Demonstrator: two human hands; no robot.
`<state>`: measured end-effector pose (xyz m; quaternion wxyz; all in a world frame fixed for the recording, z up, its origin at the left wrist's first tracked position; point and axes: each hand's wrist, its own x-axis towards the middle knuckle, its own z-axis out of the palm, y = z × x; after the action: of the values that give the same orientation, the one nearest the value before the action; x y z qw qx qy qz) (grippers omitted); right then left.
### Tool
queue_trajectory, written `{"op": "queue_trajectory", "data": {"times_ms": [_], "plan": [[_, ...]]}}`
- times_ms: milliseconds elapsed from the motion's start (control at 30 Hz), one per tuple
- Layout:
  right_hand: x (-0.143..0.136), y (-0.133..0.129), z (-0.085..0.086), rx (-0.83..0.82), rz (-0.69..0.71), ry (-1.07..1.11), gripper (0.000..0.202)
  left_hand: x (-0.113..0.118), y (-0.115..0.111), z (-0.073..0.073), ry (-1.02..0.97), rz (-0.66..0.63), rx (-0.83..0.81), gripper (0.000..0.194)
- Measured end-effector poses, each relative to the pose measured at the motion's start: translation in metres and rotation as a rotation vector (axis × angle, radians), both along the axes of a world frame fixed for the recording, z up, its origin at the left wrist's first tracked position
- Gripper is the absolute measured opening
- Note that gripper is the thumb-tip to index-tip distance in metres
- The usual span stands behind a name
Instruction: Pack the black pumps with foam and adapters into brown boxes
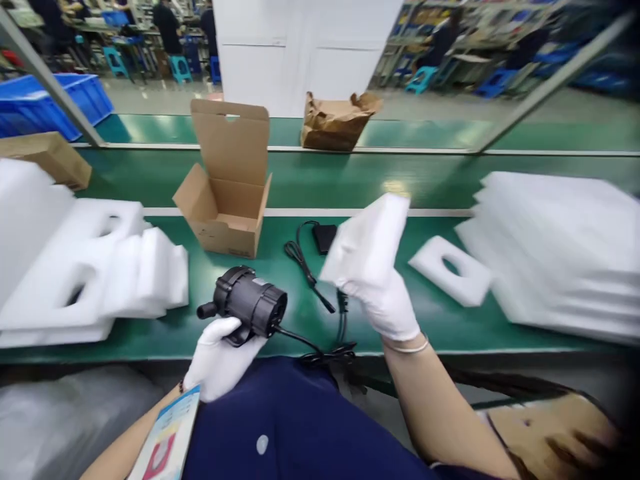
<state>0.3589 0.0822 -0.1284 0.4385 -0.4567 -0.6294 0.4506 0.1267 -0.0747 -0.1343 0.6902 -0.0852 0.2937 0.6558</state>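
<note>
My left hand [223, 357], in a white glove, is closed around the base of a black pump [250, 300] with a short side nozzle. The pump's cable [305, 341] trails to a coil at the bench's front edge. In my gloved right hand [387, 303] I hold up a white foam block [370, 243], tilted and a little blurred. Behind that block, partly hidden, lies a black power adapter [324, 237] with its cord [300, 260]. An open cardboard box [233, 227] stands beyond the pump, flaps up.
White foam pieces [125, 267] with cut-outs are stacked at left. On the right lie a foam piece with an oval hole [470, 283] and a pile of foam sheets [555, 247]. A brown paper bag [333, 123] and a blue crate [70, 100] stand at the back.
</note>
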Motion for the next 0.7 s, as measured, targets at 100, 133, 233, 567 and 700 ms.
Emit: {"op": "queue_trajectory", "data": {"times_ms": [100,133,233,567,700], "plan": [[-0.041,-0.032,0.002,-0.237,0.232,0.066,0.058,0.003,-0.001,0.015,0.079,0.096,0.018,0.056],[-0.05,-0.038,0.001,-0.321,0.29,0.047,0.058,0.002,-0.001,0.017,0.146,0.154,-0.004,0.053],[-0.066,-0.043,0.0,-0.532,0.471,0.031,0.062,-0.003,-0.003,0.016,0.33,0.311,-0.104,0.045],[-0.074,-0.037,0.02,-0.657,0.821,0.092,0.057,0.0,-0.001,0.03,0.052,0.064,0.031,0.062],[-0.078,-0.04,0.004,-0.861,0.66,0.22,0.067,0.007,0.004,0.016,0.343,0.173,-0.026,0.052]]}}
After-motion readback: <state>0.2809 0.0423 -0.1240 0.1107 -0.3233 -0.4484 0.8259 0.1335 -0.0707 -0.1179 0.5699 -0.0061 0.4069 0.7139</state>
